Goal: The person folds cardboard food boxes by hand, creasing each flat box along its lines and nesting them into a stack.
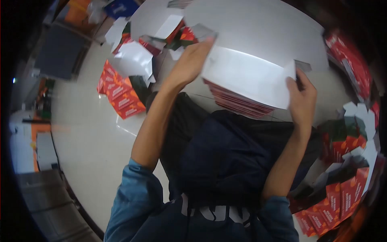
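A white-sided cardboard piece (250, 72) with folded-up ends lies over a stack of red sheets (238, 101) in front of my lap. At its left end is my left hand (193, 60), its fingers closed on the upright edge and partly blurred. My right hand (301, 94) grips the right end flap, thumb on the inner white side and fingers behind it. The underside of the piece is hidden, and I cannot tell whether it touches the stack.
Red printed boxes (121, 94) and opened white-and-red cartons (133, 58) lie on the floor at the left. More red boxes (338, 201) spread at the right, below a red plastic-wrapped bundle (350, 64). A grey box (60, 52) stands at the far left.
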`<action>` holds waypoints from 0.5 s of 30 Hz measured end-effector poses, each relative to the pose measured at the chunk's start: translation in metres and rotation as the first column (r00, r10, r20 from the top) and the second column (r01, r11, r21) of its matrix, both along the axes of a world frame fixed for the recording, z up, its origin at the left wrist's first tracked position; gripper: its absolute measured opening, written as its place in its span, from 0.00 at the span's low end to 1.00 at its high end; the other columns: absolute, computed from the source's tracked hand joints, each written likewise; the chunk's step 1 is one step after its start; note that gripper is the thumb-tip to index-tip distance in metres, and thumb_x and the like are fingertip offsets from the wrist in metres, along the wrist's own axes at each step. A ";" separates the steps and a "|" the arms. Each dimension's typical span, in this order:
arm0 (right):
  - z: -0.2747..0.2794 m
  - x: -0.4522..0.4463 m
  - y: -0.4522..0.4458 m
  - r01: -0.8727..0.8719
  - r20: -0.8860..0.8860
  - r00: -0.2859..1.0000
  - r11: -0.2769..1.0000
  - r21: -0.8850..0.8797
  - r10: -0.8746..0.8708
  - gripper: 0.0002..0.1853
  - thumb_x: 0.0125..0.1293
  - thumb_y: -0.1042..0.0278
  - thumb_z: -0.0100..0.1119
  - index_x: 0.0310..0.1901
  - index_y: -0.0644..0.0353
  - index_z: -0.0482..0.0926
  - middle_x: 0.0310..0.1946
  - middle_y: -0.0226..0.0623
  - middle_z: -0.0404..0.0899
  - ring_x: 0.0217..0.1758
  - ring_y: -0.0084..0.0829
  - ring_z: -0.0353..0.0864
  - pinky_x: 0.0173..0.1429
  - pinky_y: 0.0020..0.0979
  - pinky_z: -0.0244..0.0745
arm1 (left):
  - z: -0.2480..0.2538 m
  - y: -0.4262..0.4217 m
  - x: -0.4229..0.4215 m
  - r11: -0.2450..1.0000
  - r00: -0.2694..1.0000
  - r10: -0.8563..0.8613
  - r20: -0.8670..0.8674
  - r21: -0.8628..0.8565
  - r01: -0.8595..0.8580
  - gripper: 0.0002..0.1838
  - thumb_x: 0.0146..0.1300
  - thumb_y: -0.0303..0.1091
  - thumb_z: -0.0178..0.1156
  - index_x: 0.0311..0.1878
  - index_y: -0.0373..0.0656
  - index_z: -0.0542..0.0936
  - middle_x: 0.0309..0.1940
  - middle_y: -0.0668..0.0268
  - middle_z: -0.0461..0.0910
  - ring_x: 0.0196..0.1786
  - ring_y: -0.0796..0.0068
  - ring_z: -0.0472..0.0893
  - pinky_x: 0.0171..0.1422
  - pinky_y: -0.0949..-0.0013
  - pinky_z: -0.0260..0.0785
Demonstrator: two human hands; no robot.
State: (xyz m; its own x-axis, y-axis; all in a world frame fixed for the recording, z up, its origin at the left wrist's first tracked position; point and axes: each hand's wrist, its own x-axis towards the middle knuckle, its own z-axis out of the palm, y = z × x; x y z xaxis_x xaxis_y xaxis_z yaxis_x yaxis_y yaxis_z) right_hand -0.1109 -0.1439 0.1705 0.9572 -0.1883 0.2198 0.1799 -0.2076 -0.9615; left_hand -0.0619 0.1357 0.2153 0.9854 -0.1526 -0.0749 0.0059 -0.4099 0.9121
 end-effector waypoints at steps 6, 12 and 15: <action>0.011 -0.001 -0.011 0.081 -0.062 0.994 0.994 -0.072 -0.085 0.21 0.70 0.69 0.56 0.60 0.73 0.75 0.48 0.43 0.82 0.48 0.26 0.79 0.55 0.27 0.73 | -0.012 -0.024 -0.001 0.891 0.998 0.064 -0.028 -0.449 -0.070 0.33 0.76 0.55 0.41 0.64 0.32 0.73 0.62 0.53 0.75 0.67 0.67 0.71 0.73 0.67 0.57; 0.071 -0.039 0.037 0.401 0.399 0.906 0.593 -0.698 -0.143 0.17 0.65 0.67 0.64 0.52 0.69 0.78 0.46 0.46 0.80 0.50 0.40 0.80 0.55 0.36 0.73 | -0.074 -0.014 -0.008 0.763 0.984 -0.061 0.170 -0.627 0.155 0.26 0.77 0.43 0.43 0.70 0.36 0.66 0.67 0.57 0.70 0.71 0.65 0.67 0.76 0.63 0.54; 0.088 -0.044 0.096 0.028 0.264 0.930 0.666 -0.745 0.257 0.17 0.62 0.67 0.67 0.49 0.66 0.78 0.42 0.47 0.79 0.48 0.45 0.80 0.52 0.38 0.74 | -0.085 -0.019 -0.025 0.721 0.980 -0.075 0.182 -0.669 0.180 0.24 0.75 0.37 0.47 0.70 0.37 0.66 0.67 0.58 0.69 0.70 0.65 0.67 0.75 0.63 0.55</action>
State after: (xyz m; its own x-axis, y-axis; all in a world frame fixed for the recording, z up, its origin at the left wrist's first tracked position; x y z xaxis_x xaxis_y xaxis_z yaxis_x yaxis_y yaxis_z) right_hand -0.1547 -0.0484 0.2585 0.8037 0.2743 0.5280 0.5148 -0.7655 -0.3861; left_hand -0.0867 0.1167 0.1303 0.9447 -0.2356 0.2279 -0.1420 0.3326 0.9323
